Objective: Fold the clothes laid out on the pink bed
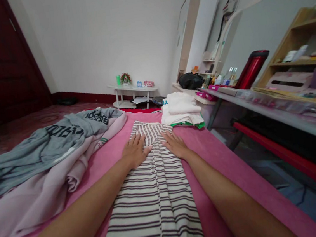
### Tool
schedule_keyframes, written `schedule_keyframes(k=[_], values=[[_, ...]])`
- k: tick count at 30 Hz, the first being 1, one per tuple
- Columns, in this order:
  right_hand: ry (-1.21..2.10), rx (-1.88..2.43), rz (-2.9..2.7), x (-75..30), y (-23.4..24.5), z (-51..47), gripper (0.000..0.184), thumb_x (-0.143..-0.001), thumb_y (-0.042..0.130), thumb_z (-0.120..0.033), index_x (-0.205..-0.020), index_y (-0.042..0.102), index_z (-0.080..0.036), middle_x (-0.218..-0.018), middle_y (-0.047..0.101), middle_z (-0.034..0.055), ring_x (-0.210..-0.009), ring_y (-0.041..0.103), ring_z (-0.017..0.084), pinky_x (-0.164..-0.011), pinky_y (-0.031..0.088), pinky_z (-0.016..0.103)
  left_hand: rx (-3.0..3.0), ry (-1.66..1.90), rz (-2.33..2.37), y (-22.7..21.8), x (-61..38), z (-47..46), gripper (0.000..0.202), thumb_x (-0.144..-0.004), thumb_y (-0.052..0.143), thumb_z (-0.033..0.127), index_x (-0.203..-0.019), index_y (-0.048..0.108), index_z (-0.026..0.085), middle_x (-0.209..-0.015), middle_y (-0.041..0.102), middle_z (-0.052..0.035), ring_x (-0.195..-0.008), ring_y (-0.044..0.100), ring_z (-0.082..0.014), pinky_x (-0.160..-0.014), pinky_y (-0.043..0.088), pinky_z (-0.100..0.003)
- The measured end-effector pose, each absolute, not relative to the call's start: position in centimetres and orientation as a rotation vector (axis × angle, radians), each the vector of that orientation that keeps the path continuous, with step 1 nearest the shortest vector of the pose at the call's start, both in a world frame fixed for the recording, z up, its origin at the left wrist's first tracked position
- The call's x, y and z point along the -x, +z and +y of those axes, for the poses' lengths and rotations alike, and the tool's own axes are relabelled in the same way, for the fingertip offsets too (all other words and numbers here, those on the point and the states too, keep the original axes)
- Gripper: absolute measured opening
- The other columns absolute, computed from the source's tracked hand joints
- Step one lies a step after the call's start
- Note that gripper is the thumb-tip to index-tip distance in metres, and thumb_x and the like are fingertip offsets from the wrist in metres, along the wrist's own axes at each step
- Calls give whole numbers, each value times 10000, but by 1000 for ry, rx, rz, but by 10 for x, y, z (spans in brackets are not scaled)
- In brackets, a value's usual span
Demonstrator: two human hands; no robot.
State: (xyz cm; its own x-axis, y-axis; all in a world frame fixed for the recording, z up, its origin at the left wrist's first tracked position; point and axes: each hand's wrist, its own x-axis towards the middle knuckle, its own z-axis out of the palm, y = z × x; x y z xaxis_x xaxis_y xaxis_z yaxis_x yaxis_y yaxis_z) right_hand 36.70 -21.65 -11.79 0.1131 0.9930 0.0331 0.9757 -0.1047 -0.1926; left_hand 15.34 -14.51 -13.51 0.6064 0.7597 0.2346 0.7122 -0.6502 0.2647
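Stretching out before us is the pink sheet (pixel 209 146), and on our left we've got a grey top (pixel 47 146) heaped over a pale pink garment (pixel 49 200)! Down the middle lies our striped garment (pixel 141 211); a folded white stack (pixel 182 109) sits by its far right corner. Our left hand (pixel 135 149) and right hand (pixel 174 142) press its far end, palms down, fingers extended, gripping nothing.

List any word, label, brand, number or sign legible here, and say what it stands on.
Nothing reads for certain.
Grey garment: large black lettering, too creased and blurred to read.
White folded clothes: a bit of blue lettering, too small and partial to read.
Bottles by the mirror: any labels are too small to read.
Striped garment: stripes, no lettering visible.
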Motion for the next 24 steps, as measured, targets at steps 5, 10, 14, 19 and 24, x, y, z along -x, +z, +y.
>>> schedule_keyframes(k=[5,10,14,19,24], values=[[67,2151,-2058,-357,-125,-261,569,-957,285,-494,-1481,253,-275,-1563,179,61,-1428,173,288,-1117,185,537,-2717,514,1037,-136,-115,-183,635,-921,370,540,-1440,364,175,-1536,251,-129,-1427,177,-282,-1147,128,-442],[48,1980,-2142,-350,-124,-326,506,-959,312,-416,-1444,348,-277,-1536,271,64,-1418,224,254,-1124,224,516,-2729,411,782,-126,-63,-214,543,-946,367,468,-1421,393,207,-1546,233,-99,-1424,193,-259,-1156,140,-430],[180,1818,-2053,-343,-115,-378,449,-928,403,-377,-1350,489,-250,-1467,403,86,-1358,356,233,-1112,298,463,-2689,322,643,-109,-29,-239,512,-930,438,407,-1401,417,209,-1520,304,-107,-1398,264,-259,-1139,219,-413],[307,1607,-1990,-296,-74,-434,312,-880,491,-268,-1171,601,-297,-1158,630,50,-1092,583,190,-950,467,335,-2647,449,470,-89,-31,-268,421,-871,514,198,-1287,520,263,-1262,572,-74,-1165,519,-230,-1019,386,-356],[410,1541,-2549,-236,-71,-462,331,-798,624,-413,-1120,591,-342,-737,669,-34,-523,595,147,-404,363,225,-2661,449,391,-80,-62,-278,533,-846,536,181,-1360,459,295,-1105,635,-66,-1004,590,-232,-879,453,-321]])
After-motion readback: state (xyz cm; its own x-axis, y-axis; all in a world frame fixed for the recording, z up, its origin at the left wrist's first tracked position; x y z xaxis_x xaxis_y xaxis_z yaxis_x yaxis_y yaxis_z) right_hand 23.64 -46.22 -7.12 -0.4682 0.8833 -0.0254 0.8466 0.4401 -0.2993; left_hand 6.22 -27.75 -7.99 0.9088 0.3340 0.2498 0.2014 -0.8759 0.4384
